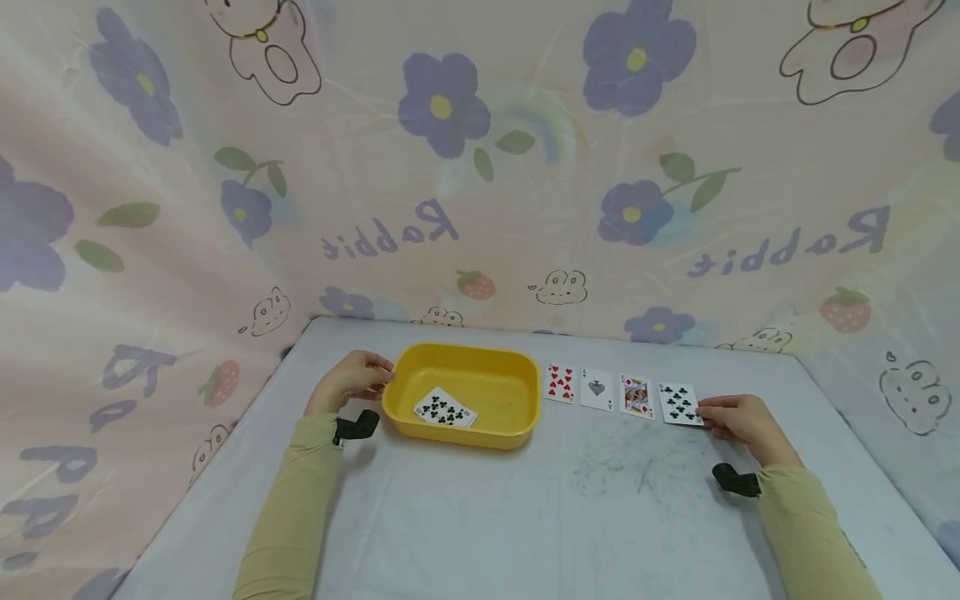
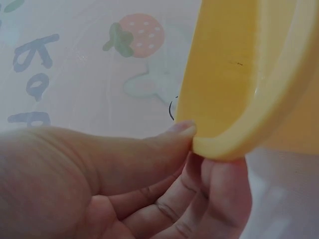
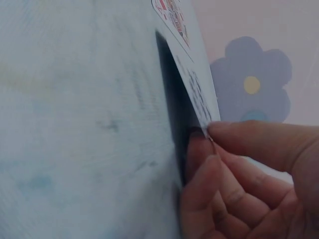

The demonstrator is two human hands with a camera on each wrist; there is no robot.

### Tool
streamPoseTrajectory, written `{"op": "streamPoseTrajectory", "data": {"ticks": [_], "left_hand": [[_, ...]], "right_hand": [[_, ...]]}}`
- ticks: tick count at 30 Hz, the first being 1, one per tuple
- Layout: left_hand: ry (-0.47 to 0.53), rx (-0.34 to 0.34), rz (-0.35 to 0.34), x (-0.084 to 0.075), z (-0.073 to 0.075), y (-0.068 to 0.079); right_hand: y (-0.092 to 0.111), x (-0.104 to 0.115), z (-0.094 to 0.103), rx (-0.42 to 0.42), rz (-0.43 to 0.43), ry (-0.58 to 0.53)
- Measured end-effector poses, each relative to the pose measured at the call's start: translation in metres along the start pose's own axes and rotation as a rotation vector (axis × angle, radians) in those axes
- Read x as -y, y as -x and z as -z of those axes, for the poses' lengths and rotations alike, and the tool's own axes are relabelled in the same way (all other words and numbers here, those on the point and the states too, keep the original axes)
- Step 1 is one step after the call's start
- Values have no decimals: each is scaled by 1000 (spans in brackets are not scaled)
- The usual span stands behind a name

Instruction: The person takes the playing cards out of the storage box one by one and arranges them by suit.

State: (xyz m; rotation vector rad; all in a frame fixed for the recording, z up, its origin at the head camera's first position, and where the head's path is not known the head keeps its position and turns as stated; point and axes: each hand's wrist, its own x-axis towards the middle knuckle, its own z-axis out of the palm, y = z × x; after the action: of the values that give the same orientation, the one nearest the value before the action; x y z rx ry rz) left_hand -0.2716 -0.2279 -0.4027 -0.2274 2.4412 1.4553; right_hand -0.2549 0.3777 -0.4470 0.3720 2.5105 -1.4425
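My left hand (image 1: 351, 382) pinches the left rim of a yellow plastic basin (image 1: 465, 354) between thumb and fingers; the left wrist view shows the thumb (image 2: 149, 154) on top and fingers underneath. Inside the basin lie overlapping club playing cards (image 1: 442, 408). At the right, my right hand (image 1: 742, 423) pinches the right edge of a club playing card (image 1: 678, 404). In the right wrist view that card (image 3: 192, 84) is tilted, its near edge raised over a dark shadow.
Left of the held card, a row on the white table (image 1: 480, 517) runs from a heart card (image 1: 560, 383) to an ace of spades (image 1: 597, 389) and a diamond face card (image 1: 636, 396). Patterned cloth (image 1: 517, 208) hangs behind and at the sides.
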Motion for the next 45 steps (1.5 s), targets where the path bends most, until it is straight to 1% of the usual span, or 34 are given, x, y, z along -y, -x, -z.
{"op": "streamPoseTrajectory", "data": {"ticks": [7,14,17,26,32,37,42,45], "left_hand": [[8,13,-3,0,1,0],[9,14,-5,2,0,-2],[14,17,-8,3,0,-2],[15,21,-23,3,2,-1],[21,22,-18,2,2,0],[23,18,-13,1,1,0],[24,19,-12,2,1,0],[21,18,-13,2,1,0]], "right_hand": [[3,1,-1,-5,20,13],[3,0,-1,-26,10,-13],[3,-1,-1,-25,27,-16],[5,-1,-3,-48,21,-23],[6,1,-3,-61,13,8],[6,0,-2,-67,14,-13],[5,1,-1,-97,8,31],[7,10,-2,-94,48,66]]}}
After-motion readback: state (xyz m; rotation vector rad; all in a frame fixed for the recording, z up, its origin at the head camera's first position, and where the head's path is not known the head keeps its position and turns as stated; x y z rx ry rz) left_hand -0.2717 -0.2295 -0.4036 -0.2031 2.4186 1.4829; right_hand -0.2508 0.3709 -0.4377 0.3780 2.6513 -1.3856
